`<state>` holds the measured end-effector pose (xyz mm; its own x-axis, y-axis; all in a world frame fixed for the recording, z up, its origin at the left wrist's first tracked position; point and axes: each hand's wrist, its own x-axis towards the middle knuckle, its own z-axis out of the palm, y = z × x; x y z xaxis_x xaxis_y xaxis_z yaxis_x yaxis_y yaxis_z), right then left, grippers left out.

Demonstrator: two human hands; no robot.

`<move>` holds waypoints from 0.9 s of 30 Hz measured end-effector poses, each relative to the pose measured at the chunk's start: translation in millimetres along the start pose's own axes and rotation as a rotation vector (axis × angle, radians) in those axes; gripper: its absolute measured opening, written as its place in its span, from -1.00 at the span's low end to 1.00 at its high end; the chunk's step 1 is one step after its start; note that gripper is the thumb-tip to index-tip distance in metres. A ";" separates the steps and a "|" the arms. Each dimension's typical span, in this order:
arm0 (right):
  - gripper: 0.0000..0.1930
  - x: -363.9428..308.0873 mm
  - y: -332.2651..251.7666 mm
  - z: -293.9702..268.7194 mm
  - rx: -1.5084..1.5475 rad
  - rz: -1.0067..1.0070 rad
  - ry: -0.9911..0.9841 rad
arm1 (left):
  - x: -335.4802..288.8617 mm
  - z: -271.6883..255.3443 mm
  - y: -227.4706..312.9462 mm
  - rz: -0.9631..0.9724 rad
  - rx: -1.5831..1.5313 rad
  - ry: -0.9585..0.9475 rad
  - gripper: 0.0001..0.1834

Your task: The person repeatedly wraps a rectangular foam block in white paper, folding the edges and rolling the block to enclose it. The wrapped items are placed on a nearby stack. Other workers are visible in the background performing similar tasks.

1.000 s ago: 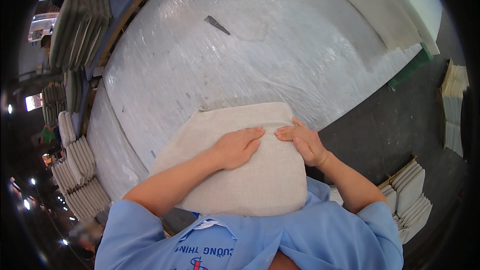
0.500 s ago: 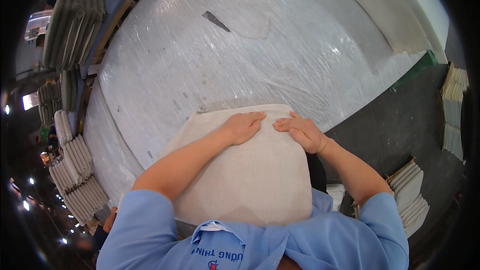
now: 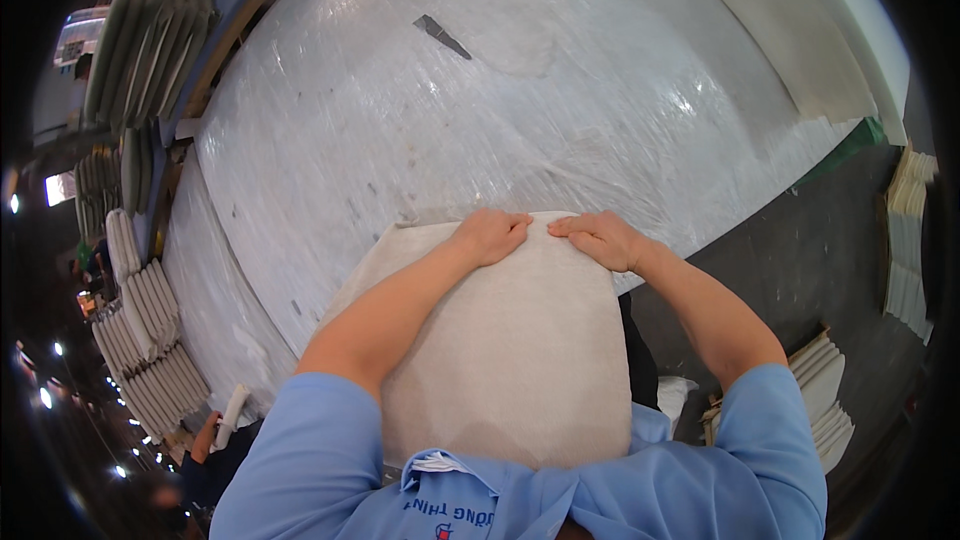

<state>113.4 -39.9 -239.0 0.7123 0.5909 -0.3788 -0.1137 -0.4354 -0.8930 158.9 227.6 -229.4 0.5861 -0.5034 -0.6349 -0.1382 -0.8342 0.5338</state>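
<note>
Factory workshop, by its look. Grey cushion-like pads (image 3: 150,45) racked in rows, upper left; beige pads (image 3: 165,395) below them; pale stack (image 3: 908,240) at right edge. Broad plastic-sheeted counter (image 3: 330,120) across centre. Many small lamps (image 3: 46,398) and a co-worker (image 3: 215,465), lower left.

You wear a light blue, short-sleeved shirt (image 3: 650,490) with a collar (image 3: 475,472), dark blue lettering (image 3: 447,511) and a partly red emblem (image 3: 444,534). Black trousers (image 3: 639,360) show; your left hand (image 3: 492,237) and right hand (image 3: 604,241) are bare.
</note>
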 end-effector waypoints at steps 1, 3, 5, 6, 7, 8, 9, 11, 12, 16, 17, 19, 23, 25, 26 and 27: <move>-0.52 3.0 2.2 1.2 -0.007 0.008 0.003 | 0.6 2.7 -2.3 0.004 0.008 0.026 -0.53; -0.52 9.7 4.9 1.2 -0.034 0.033 -0.003 | 2.2 4.2 -3.5 -0.016 0.012 0.057 -0.55; -0.52 14.9 9.3 3.0 -0.068 0.042 0.004 | 3.0 5.5 -2.6 -0.036 0.031 0.076 -0.57; -0.52 17.1 12.4 5.1 -0.088 0.037 0.014 | 3.3 6.1 -1.2 -0.046 0.048 0.080 -0.57; -0.52 17.9 15.5 6.3 -0.107 0.034 0.026 | 3.0 6.3 0.3 -0.056 0.066 0.083 -0.57; -0.53 18.9 15.1 6.1 -0.142 0.060 0.023 | 2.0 5.0 3.5 -0.082 0.113 0.096 -0.58; -0.55 21.0 14.4 6.4 -0.177 0.087 0.022 | 0.8 3.8 7.2 -0.105 0.161 0.108 -0.58; -0.57 26.9 11.9 6.7 -0.257 0.100 0.041 | -0.6 0.3 14.2 -0.141 0.268 0.145 -0.59; -0.57 27.6 10.5 8.7 -0.300 0.098 0.059 | -1.7 0.9 17.3 -0.147 0.322 0.162 -0.60; -0.60 18.3 -1.9 14.4 -0.259 0.134 0.187 | -19.3 -1.7 23.8 -0.073 0.471 0.324 -0.62; -0.62 2.9 -5.0 12.3 -0.204 0.073 0.267 | -27.6 -7.4 31.8 -0.034 0.423 0.275 -0.64; -0.64 -40.9 -16.6 18.9 -0.084 -0.053 0.414 | -71.6 -13.9 55.7 0.028 0.328 0.155 -0.66; -0.59 -171.4 -84.3 31.7 0.160 -0.285 0.433 | -225.3 -60.7 123.1 0.254 -0.181 -0.021 -0.55; -0.42 -215.5 -113.9 38.8 0.158 -0.375 0.409 | -285.4 -86.5 152.4 0.362 -0.065 -0.056 -0.43; -0.35 -222.1 -124.5 47.5 0.160 -0.402 0.457 | -305.9 -92.4 164.4 0.361 0.041 -0.026 -0.36; -0.27 -224.0 -134.5 56.3 0.164 -0.433 0.505 | -317.8 -94.6 170.8 0.356 0.150 0.008 -0.30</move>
<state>-69.8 -75.4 -47.8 0.9483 0.2823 0.1451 0.1793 -0.0991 -0.9788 24.5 266.4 116.4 0.4862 -0.7664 -0.4198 -0.4489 -0.6312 0.6326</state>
